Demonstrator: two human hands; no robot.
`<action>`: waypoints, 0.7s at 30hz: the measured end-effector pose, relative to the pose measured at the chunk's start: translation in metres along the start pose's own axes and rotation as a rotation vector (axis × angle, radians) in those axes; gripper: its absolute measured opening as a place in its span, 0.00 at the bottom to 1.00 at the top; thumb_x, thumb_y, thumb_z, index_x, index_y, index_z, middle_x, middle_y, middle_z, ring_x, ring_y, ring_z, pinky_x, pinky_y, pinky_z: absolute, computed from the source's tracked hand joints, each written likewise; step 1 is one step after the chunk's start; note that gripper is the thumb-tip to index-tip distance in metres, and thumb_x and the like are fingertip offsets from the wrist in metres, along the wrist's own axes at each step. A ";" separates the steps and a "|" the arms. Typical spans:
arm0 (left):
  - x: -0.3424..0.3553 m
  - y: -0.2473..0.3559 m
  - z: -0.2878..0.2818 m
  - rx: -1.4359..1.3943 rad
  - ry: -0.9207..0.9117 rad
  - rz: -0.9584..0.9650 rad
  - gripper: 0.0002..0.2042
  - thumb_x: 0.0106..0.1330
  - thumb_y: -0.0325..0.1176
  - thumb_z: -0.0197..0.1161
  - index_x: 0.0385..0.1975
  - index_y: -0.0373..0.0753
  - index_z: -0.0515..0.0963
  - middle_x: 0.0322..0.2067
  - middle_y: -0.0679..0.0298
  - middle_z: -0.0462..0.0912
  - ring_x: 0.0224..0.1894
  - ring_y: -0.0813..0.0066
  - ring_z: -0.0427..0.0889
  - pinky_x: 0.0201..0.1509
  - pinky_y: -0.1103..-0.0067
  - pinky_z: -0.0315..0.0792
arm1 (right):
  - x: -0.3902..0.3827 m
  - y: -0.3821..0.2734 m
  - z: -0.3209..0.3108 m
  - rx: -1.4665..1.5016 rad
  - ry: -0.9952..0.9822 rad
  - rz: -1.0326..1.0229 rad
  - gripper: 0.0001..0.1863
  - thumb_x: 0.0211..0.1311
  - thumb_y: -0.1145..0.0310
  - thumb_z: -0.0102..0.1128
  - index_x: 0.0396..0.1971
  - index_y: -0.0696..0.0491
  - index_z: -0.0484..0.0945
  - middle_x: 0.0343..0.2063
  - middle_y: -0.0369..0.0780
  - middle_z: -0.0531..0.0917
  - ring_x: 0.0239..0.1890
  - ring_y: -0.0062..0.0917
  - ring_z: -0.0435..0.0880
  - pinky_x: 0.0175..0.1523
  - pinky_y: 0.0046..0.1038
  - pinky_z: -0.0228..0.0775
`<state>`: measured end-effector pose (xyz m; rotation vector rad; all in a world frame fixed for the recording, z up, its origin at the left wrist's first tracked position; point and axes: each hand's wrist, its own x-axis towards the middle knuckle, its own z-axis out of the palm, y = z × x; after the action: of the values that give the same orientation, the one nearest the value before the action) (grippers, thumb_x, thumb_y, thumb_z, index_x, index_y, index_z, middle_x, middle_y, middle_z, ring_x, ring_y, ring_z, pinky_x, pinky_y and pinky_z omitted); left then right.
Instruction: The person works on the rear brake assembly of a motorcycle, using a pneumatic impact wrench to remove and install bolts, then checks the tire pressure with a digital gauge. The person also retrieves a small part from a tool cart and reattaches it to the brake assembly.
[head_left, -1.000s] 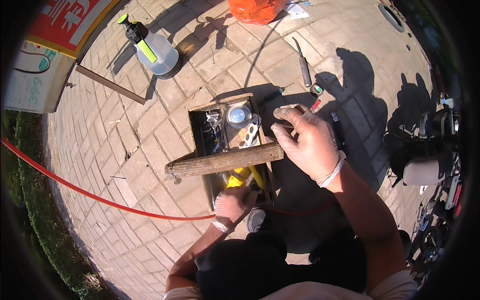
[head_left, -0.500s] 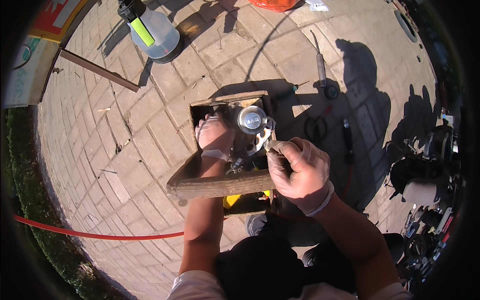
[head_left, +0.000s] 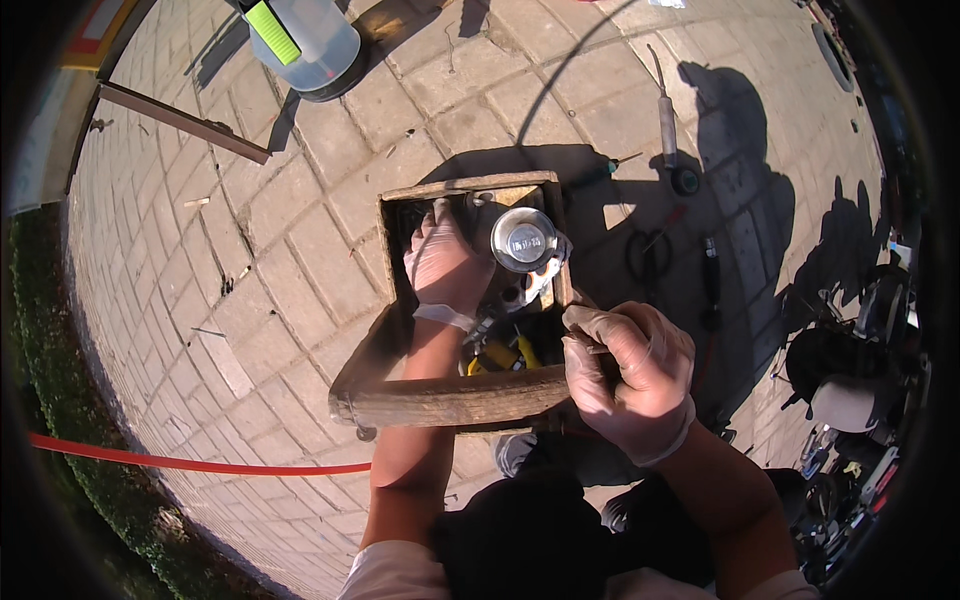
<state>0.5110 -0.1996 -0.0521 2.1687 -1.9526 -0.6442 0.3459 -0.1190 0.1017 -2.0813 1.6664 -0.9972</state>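
Wooden toolbox (head_left: pixel 400 225) sits on the brick paving; the left hand (head_left: pixel 445 262) digs inside beside a round tin (head_left: pixel 524 240), grip hidden. The right hand (head_left: pixel 630 372) is closed around the handle bar (head_left: pixel 450 400). Rummaging seems underway; next calls for a clean pinch.

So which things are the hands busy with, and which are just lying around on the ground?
In use:
- wooden toolbox, which the left hand reaches into
- wooden handle bar, gripped by the right hand
- round metal tin beside the left hand

Lying about:
- scissors
- screwdriver
- spray bottle
- red hose
- wooden strip
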 end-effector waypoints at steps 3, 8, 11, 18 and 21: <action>-0.022 -0.007 -0.011 -0.072 -0.041 0.008 0.23 0.61 0.46 0.58 0.52 0.38 0.74 0.46 0.51 0.79 0.50 0.50 0.76 0.53 0.62 0.71 | 0.000 -0.001 -0.002 0.013 -0.017 0.019 0.12 0.46 0.73 0.68 0.33 0.55 0.80 0.21 0.39 0.77 0.22 0.32 0.78 0.25 0.30 0.70; -0.020 -0.016 -0.013 -0.298 0.047 -0.011 0.16 0.63 0.40 0.55 0.45 0.35 0.78 0.40 0.49 0.82 0.43 0.50 0.79 0.52 0.64 0.72 | 0.000 -0.001 -0.002 0.014 -0.037 0.029 0.11 0.47 0.73 0.68 0.33 0.55 0.80 0.21 0.39 0.76 0.22 0.31 0.78 0.25 0.29 0.70; -0.002 -0.015 -0.007 -0.132 0.057 -0.012 0.15 0.62 0.38 0.53 0.42 0.36 0.80 0.39 0.47 0.80 0.43 0.48 0.79 0.50 0.60 0.72 | -0.001 0.000 -0.002 0.021 -0.021 0.020 0.11 0.47 0.73 0.68 0.33 0.54 0.80 0.21 0.39 0.76 0.21 0.31 0.77 0.24 0.29 0.69; 0.010 -0.006 -0.004 0.016 -0.072 -0.119 0.21 0.60 0.43 0.52 0.52 0.43 0.74 0.51 0.44 0.73 0.49 0.48 0.77 0.48 0.59 0.75 | -0.001 0.004 -0.002 0.030 -0.040 -0.011 0.12 0.48 0.70 0.67 0.35 0.54 0.79 0.19 0.37 0.74 0.19 0.31 0.74 0.22 0.30 0.67; 0.013 -0.003 -0.003 0.029 -0.110 -0.182 0.21 0.59 0.40 0.51 0.51 0.41 0.76 0.46 0.44 0.74 0.46 0.47 0.78 0.47 0.59 0.73 | -0.001 0.004 -0.002 0.029 -0.035 -0.015 0.12 0.48 0.70 0.67 0.34 0.54 0.79 0.19 0.38 0.74 0.19 0.31 0.74 0.22 0.30 0.67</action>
<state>0.5158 -0.2120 -0.0529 2.3965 -1.8396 -0.7828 0.3420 -0.1185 0.1003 -2.0830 1.6127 -0.9785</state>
